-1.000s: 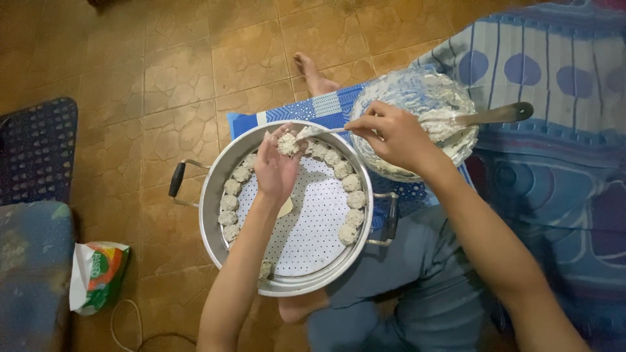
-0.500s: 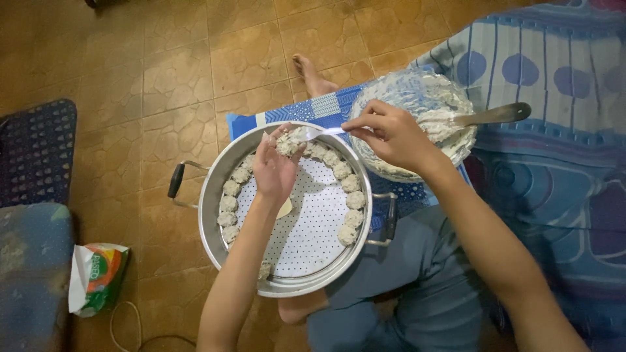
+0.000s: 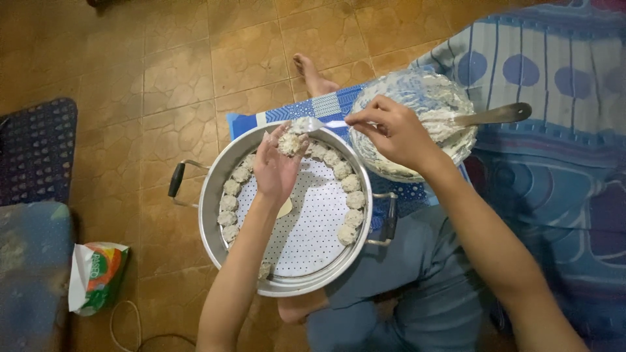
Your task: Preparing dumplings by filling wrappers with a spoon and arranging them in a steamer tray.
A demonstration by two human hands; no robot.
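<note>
Over the far rim of a round steamer tray (image 3: 215, 215), a half-filled dumpling (image 3: 290, 143) sits cupped in the left hand (image 3: 277, 171), fingers curled around it. Just right of it, the right hand (image 3: 391, 133) pinches a small spoon (image 3: 319, 124), its long axis level, tip touching the filling. Behind sits a bowl of filling (image 3: 450, 111). Little has changed since the earlier frames; the spoon stays at the dumpling.
</note>
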